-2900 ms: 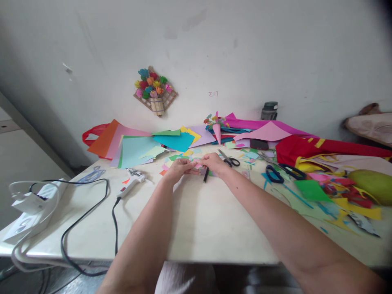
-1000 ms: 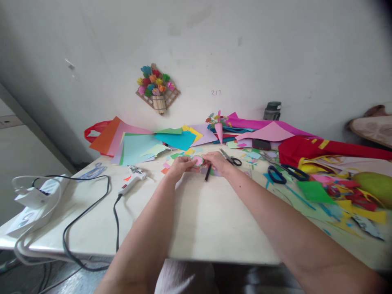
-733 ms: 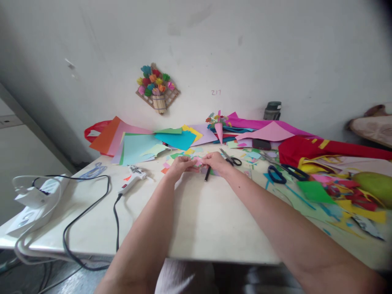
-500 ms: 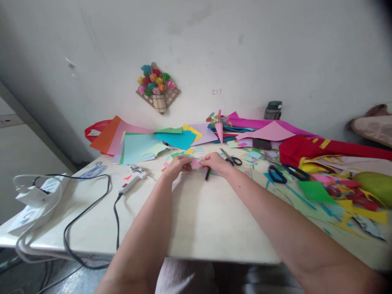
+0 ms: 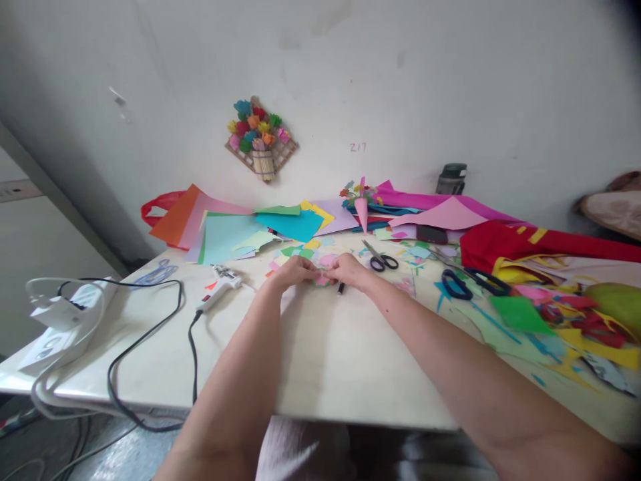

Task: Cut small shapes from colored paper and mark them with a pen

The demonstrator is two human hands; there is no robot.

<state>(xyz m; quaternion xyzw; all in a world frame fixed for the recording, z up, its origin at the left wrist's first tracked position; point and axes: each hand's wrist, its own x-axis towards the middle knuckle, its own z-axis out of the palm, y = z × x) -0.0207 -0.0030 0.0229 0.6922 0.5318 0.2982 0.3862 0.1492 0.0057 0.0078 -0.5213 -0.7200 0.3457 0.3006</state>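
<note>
Between my two hands is a small pink and green paper piece (image 5: pixel 322 279), pinched from both sides just above the table. My left hand (image 5: pixel 295 272) has its fingers closed on the left edge of it. From the right, my right hand (image 5: pixel 349 271) grips it between thumb and fingertips. A dark pen-like stick (image 5: pixel 341 288) lies by my right hand, mostly covered by it. Behind that hand are black-handled scissors (image 5: pixel 380 258), lying apart from it. Paper scraps (image 5: pixel 300 250) lie beyond my fingers.
On the left lie a white glue gun (image 5: pixel 218 291), its black cord and a power strip (image 5: pixel 65 324). Coloured sheets (image 5: pixel 228 234) and a pink paper cone with flowers (image 5: pixel 361 212) line the wall. Blue-handled scissors (image 5: pixel 457 284) and a scrap pile (image 5: pixel 575 310) lie on the right.
The pink piece, upright between my fingers before, now sits lower and flatter, with more green showing. My right hand has shifted slightly, covering more of the dark stick. The view has moved a little.
</note>
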